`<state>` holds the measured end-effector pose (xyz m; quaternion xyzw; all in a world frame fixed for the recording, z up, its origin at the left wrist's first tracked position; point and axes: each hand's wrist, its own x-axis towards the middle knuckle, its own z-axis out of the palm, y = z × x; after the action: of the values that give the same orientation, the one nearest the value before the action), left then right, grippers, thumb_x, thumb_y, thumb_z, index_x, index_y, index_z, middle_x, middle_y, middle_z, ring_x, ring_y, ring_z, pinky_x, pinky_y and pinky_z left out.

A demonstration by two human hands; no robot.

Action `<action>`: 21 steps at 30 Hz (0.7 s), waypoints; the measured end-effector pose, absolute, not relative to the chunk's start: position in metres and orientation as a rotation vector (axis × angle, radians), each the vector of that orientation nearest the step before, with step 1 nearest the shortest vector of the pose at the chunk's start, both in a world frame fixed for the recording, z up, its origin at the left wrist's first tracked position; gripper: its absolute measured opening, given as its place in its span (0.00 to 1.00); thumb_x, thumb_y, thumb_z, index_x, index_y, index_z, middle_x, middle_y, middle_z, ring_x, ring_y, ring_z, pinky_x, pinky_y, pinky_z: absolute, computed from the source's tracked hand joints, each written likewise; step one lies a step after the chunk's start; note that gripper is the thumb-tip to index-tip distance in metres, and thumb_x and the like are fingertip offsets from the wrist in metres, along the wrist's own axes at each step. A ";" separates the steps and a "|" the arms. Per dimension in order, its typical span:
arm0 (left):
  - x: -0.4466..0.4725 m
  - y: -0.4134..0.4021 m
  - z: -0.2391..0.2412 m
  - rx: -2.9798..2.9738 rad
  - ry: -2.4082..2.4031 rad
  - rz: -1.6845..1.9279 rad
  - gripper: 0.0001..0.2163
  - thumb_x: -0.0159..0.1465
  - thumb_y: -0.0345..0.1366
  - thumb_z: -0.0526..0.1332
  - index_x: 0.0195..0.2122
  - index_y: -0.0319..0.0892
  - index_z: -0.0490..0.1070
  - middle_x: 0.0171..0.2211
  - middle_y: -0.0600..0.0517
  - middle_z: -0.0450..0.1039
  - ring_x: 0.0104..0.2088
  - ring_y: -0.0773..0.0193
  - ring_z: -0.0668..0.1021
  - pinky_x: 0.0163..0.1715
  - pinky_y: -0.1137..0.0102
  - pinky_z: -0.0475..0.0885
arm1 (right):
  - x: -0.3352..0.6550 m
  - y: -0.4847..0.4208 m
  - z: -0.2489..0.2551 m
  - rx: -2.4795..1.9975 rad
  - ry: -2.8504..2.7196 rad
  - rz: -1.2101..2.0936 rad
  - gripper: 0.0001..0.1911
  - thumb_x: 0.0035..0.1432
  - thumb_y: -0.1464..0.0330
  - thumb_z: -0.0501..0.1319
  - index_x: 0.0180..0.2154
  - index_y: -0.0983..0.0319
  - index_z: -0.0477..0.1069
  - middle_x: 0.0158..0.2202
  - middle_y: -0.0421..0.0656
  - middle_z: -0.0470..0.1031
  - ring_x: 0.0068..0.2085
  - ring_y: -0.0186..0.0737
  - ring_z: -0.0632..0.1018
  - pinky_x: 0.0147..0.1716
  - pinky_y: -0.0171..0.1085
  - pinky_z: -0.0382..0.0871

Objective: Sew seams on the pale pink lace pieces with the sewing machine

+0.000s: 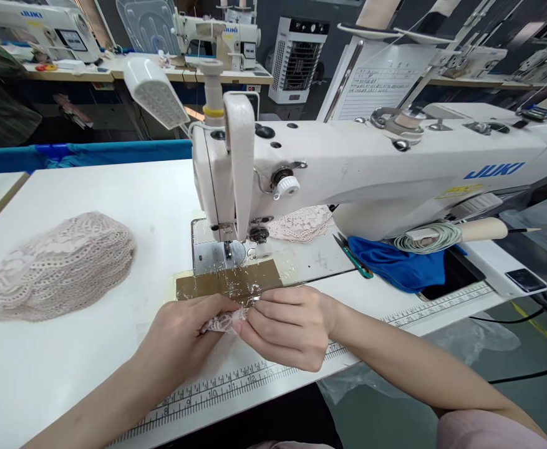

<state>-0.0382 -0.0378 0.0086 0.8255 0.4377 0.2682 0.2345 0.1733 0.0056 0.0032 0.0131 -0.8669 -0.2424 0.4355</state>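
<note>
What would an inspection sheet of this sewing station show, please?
Surface: white table, ruler strip along its front edge, taped brown patch before the needle plate.
Job's things: lace piece in front of the sewing machine; lace pile at the left.
Clutter: blue cloth, green-handled snips, wooden-handled tool wrapped in cord, loose lace behind the needle.
Grippers: left hand and right hand both pinch the lace piece.
Cables: black cables on the floor at the right.
Surroundings: other sewing machines on benches behind, white fan unit, lamp.
</note>
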 end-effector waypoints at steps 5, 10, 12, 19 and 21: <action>-0.038 -0.035 0.011 2.147 1.442 0.378 0.08 0.63 0.38 0.57 0.33 0.50 0.76 0.28 0.58 0.79 0.27 0.64 0.78 0.24 0.71 0.68 | 0.167 0.007 -0.010 -0.360 -2.249 -0.149 0.07 0.61 0.73 0.61 0.30 0.66 0.75 0.23 0.37 0.75 0.24 0.27 0.73 0.21 0.28 0.67; -0.035 -0.030 -0.002 2.399 1.625 0.360 0.10 0.66 0.39 0.53 0.34 0.44 0.72 0.22 0.55 0.74 0.21 0.63 0.74 0.20 0.71 0.61 | 0.161 0.017 -0.022 -0.689 -2.315 0.245 0.11 0.65 0.72 0.55 0.33 0.65 0.75 0.29 0.41 0.79 0.28 0.30 0.76 0.26 0.30 0.69; -0.034 -0.028 -0.005 2.529 1.651 0.483 0.11 0.66 0.40 0.55 0.45 0.42 0.70 0.30 0.52 0.77 0.28 0.60 0.77 0.26 0.67 0.67 | 0.158 0.021 -0.023 -0.800 -2.327 0.293 0.10 0.64 0.73 0.56 0.34 0.64 0.76 0.31 0.40 0.79 0.29 0.31 0.77 0.27 0.31 0.67; -0.027 -0.031 -0.004 3.103 1.591 0.888 0.15 0.60 0.33 0.64 0.49 0.36 0.70 0.49 0.41 0.74 0.53 0.49 0.72 0.56 0.52 0.61 | 0.151 0.027 -0.016 -1.139 -2.264 0.507 0.04 0.59 0.71 0.64 0.31 0.61 0.77 0.23 0.35 0.73 0.24 0.28 0.70 0.31 0.32 0.61; -0.026 -0.033 -0.006 3.201 1.502 0.822 0.11 0.60 0.29 0.63 0.45 0.38 0.72 0.45 0.45 0.77 0.49 0.52 0.74 0.54 0.53 0.62 | 0.150 0.027 -0.015 -1.168 -2.223 0.578 0.04 0.58 0.70 0.65 0.30 0.61 0.77 0.21 0.34 0.70 0.23 0.27 0.68 0.32 0.33 0.61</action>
<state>-0.0260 -0.0333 -0.0057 0.8556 0.4014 0.2199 -0.2417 0.1500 0.0270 -0.0148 -0.4352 -0.8286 0.2153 0.2788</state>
